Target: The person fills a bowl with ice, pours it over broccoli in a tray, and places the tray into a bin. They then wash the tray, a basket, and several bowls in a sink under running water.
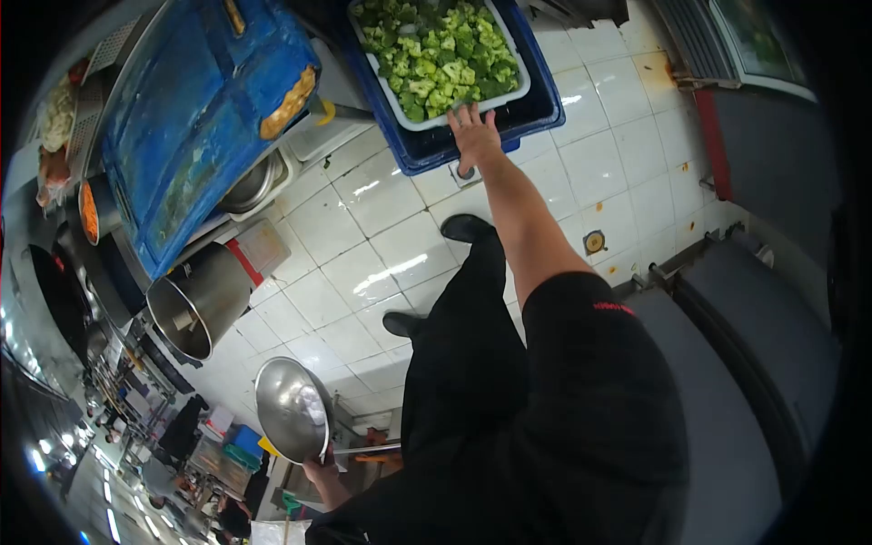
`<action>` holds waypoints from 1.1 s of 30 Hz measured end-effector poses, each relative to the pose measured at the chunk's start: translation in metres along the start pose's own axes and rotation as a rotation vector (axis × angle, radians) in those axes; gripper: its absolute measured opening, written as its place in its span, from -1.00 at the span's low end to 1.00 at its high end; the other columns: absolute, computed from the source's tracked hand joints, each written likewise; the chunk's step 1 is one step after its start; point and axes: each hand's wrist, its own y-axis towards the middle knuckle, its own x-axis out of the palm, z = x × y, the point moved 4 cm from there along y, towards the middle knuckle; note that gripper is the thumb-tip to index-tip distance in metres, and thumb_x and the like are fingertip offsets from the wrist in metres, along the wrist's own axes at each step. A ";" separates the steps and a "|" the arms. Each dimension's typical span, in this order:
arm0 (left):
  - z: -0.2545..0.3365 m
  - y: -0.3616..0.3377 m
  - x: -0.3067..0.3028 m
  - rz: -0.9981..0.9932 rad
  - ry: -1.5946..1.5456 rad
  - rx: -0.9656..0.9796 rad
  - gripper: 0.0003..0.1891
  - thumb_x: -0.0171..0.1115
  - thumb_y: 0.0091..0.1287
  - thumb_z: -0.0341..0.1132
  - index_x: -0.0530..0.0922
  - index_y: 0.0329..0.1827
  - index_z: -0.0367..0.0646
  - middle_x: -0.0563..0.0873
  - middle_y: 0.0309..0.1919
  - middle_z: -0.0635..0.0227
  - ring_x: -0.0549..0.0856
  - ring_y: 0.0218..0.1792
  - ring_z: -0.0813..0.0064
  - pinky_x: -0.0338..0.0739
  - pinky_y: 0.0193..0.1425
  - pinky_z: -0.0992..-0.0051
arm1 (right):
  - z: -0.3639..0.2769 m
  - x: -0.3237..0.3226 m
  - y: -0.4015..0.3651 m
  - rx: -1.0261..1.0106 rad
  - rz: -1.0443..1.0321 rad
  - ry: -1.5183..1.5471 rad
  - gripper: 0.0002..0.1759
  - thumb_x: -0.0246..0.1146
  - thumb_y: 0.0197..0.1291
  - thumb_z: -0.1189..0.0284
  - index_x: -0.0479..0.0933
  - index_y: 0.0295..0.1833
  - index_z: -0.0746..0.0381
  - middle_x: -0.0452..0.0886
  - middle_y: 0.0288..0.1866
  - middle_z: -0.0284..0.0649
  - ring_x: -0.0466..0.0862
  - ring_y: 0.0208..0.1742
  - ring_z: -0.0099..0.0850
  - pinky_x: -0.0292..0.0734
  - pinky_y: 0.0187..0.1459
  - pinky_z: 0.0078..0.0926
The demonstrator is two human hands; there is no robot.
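Note:
My left hand (320,470) grips the rim of a round metal bowl (289,413) at the lower left. The bowl is tilted, and its inside shows no food. At the top, my right hand (475,136) reaches to the near rim of a white tub (523,80), its fingers spread over the edge. Chopped broccoli (440,59) fills this tub, which sits inside a larger blue crate (552,107) above the floor.
A stained blue board (195,109) lies at the upper left, beside a tall metal pot (202,300) and a container of orange shreds (89,211). White floor tiles (350,272) surround my boots. Grey cabinets (727,363) stand right; people work at the lower left.

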 end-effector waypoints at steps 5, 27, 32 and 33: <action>0.078 -0.039 0.057 -0.006 -0.581 -0.290 -0.67 0.04 0.10 -0.43 0.54 -0.05 -0.27 0.65 -0.15 0.18 0.66 -0.21 0.19 0.65 -0.25 0.26 | 0.011 -0.001 0.008 -0.056 0.025 0.069 0.37 0.54 -0.42 -0.05 -0.06 0.52 0.09 0.05 0.49 -0.09 -0.02 0.52 0.00 0.05 0.33 0.19; 0.021 -0.116 0.132 -0.105 -0.606 -0.438 -0.57 -0.01 0.28 -0.29 0.46 0.12 -0.41 0.58 0.05 -0.03 0.63 -0.01 -0.04 0.59 -0.01 0.09 | 0.049 -0.052 0.072 0.032 0.592 0.079 -0.18 0.08 0.10 -0.29 0.05 0.47 -0.38 0.04 0.52 -0.15 0.03 0.43 0.32 0.07 0.14 0.62; 0.017 -0.121 0.166 -0.390 0.707 0.174 -0.61 0.14 0.23 -0.25 0.52 0.08 -0.25 0.63 0.01 0.11 0.63 0.01 0.06 0.57 0.00 0.10 | 0.071 -0.057 0.123 -0.019 0.574 -0.068 -0.11 -0.04 0.03 -0.44 -0.04 0.48 -0.49 -0.08 0.59 -0.29 -0.02 0.45 0.32 0.08 0.18 0.59; 0.003 -0.117 0.169 -0.410 0.901 0.331 -0.63 0.18 0.21 -0.25 0.55 0.06 -0.20 0.65 -0.01 0.16 0.63 0.01 0.11 0.56 0.00 0.12 | 0.078 -0.060 0.130 -0.031 0.612 -0.040 -0.14 -0.03 0.04 -0.42 0.00 0.47 -0.47 -0.01 0.57 -0.28 0.04 0.46 0.25 0.13 0.19 0.52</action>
